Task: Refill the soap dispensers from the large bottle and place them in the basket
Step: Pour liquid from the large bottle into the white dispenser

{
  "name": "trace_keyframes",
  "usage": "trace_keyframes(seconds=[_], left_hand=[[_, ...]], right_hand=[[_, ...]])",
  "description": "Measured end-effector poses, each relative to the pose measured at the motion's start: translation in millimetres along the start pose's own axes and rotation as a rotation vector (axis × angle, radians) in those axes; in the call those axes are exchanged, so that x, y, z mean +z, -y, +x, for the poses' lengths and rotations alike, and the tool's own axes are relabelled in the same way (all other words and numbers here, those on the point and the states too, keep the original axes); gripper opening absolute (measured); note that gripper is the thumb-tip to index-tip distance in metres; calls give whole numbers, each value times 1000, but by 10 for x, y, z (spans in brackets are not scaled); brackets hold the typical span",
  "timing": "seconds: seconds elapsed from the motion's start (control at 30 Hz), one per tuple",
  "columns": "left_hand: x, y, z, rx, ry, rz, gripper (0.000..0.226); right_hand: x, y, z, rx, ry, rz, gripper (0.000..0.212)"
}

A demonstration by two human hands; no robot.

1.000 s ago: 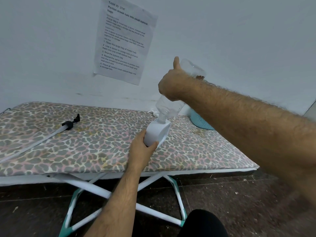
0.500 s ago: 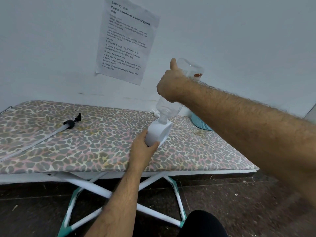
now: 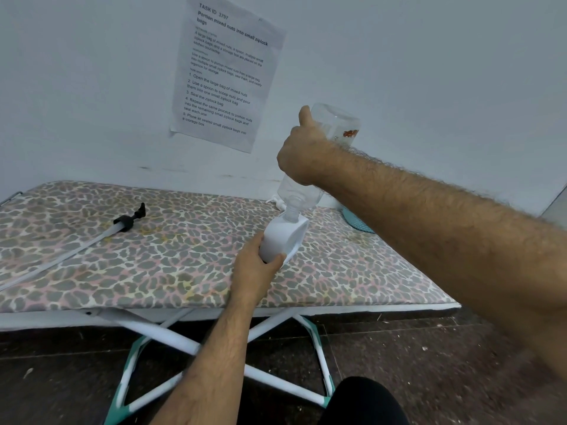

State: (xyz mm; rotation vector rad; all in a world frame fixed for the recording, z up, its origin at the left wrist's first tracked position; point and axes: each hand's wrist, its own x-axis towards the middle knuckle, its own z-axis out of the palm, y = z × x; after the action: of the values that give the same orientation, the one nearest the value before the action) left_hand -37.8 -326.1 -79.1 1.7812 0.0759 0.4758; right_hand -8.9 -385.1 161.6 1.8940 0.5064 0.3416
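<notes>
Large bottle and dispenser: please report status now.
Right hand grips large bottle, upturned, neck in white dispenser. Left hand holds dispenser over the board. Pump lies apart, left. Nothing blocking.

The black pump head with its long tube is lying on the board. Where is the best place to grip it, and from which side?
Probably grip the pump at its black collar, from above. It lies flat on the ironing board with open cover around it, and the collar is the thickest, stiffest part. The pale tube looks thin and would likely bend; the nozzle tip is narrow.
</notes>
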Motion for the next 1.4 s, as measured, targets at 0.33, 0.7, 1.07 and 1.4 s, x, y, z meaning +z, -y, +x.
trace_keyframes(seconds=[0.33, 0.7, 1.07, 1.4], left_hand=[[-16, -45, -23, -1, 0, -7, 45], [9, -39, -26, 6, -27, 19, 48], [27, -39, -39, 16, -36, 17, 49], [49, -63, -42, -14, -61, 26, 50]], right_hand=[[262, -127, -42, 48, 24, 232, 18], [850, -128, -276, 118, 96, 649, 62], [1432, 176, -484, 137, 156, 1074, 70], [1962, 480, -498, 306, 54, 1642, 77]])
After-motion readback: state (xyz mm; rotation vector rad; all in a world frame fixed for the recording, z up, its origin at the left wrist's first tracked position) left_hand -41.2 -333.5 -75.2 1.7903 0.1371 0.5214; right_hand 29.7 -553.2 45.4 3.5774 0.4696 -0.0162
